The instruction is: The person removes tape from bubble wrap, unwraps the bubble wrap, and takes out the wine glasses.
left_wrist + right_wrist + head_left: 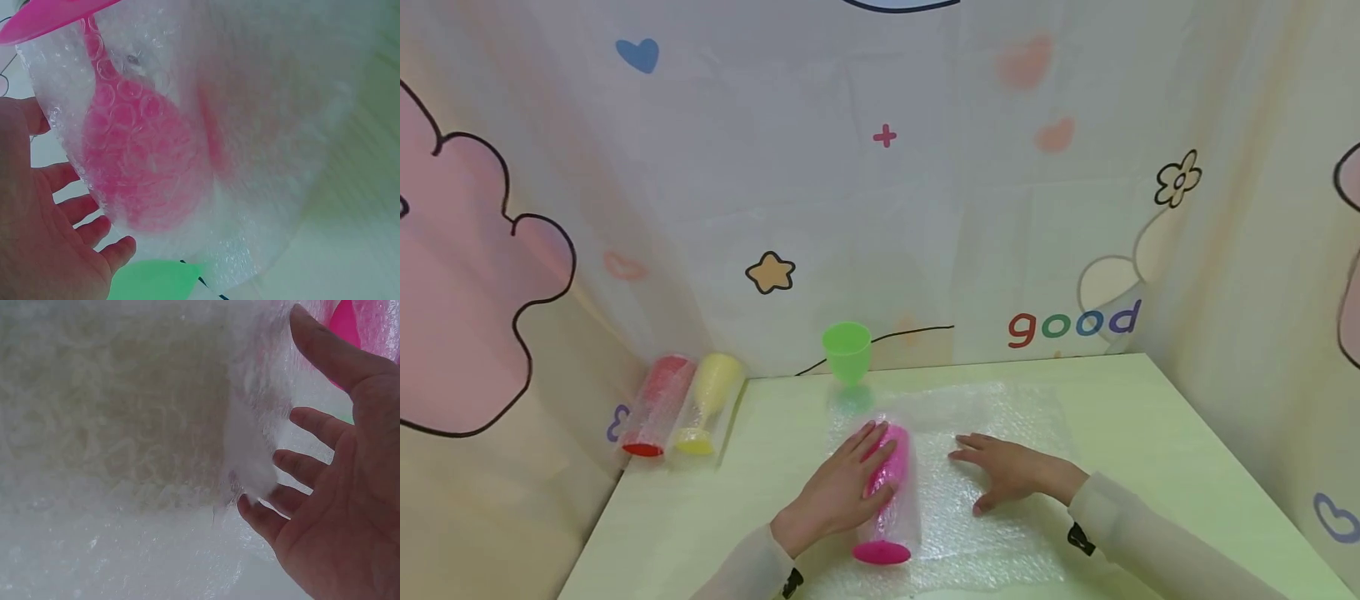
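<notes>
Two hands, fingers spread, show on my feed: the left hand (841,493) rests on the wrapped pink goblet (147,165), probably to stop it rolling on the bubble-wrap sheet (1022,542); the right hand (1011,471) is beside it.

A bubble-wrapped pink plastic goblet (887,521) lies on a clear bubble-wrap sheet (955,517), before a green plastic goblet (847,354); farther left, a bubble-wrapped red goblet (658,404) lies beside a bubble-wrapped yellow goblet (707,400).
</notes>
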The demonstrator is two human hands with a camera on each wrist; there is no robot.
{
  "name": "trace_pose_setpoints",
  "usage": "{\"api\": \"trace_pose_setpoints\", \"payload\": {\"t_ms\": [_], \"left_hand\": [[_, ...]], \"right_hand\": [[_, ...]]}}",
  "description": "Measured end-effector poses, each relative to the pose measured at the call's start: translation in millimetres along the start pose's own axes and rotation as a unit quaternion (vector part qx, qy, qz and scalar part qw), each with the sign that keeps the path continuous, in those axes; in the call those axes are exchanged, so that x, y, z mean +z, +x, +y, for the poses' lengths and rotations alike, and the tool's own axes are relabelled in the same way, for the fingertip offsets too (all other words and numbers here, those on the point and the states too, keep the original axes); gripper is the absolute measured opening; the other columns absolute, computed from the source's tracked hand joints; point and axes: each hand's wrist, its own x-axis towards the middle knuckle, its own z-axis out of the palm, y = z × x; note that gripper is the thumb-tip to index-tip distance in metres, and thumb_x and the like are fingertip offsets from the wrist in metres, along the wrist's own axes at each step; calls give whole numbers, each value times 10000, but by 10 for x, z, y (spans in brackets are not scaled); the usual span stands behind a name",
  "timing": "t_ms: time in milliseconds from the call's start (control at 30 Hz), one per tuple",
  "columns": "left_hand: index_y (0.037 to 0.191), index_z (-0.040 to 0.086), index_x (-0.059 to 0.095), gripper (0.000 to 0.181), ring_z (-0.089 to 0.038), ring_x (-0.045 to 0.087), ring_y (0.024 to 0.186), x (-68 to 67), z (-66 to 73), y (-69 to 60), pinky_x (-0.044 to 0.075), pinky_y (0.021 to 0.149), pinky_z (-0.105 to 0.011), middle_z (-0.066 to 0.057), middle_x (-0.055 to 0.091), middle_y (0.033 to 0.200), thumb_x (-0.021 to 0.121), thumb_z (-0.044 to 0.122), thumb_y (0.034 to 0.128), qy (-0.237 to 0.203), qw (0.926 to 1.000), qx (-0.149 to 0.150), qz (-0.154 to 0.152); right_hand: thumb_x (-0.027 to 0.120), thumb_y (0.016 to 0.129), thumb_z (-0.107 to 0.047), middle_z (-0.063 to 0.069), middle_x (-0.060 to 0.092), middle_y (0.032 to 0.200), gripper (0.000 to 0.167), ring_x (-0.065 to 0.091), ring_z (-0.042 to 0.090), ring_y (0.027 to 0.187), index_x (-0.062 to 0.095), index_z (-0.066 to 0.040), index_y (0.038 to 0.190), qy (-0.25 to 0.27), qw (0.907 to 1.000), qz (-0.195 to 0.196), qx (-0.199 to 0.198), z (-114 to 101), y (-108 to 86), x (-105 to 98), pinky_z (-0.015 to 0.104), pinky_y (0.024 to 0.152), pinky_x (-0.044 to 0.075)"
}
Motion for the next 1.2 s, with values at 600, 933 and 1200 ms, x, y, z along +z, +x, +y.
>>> {"api": "trace_pose_setpoints", "payload": {"t_ms": [600,933,1200], "left_hand": [[1503,180,411,610,-256,220,1524,-97,420,278,257,1217,-481,-59,270,1631,472,501,988,316,9993,116,-176],[1510,199,404,650,-257,208,1527,58,403,340,193,1237,-493,-54,293,1622,449,562,973,1054,9911,-191,-792],[1501,157,418,644,-264,206,1527,1,226,194,194,1237,-490,-65,294,1622,472,524,974,856,9943,-331,-538]], "right_hand": [[820,734,-461,65,346,1598,829,302,352,1480,477,-235,1454,190,9997,42,142,-53,-131,-22,609,1138,328],[827,719,-471,71,361,1589,831,321,360,1468,495,-235,1442,300,9994,92,114,15,-140,5,624,1115,349],[829,720,-467,82,356,1589,829,306,368,1472,499,-216,1439,360,9993,91,16,90,-174,-36,620,1124,337]]}}
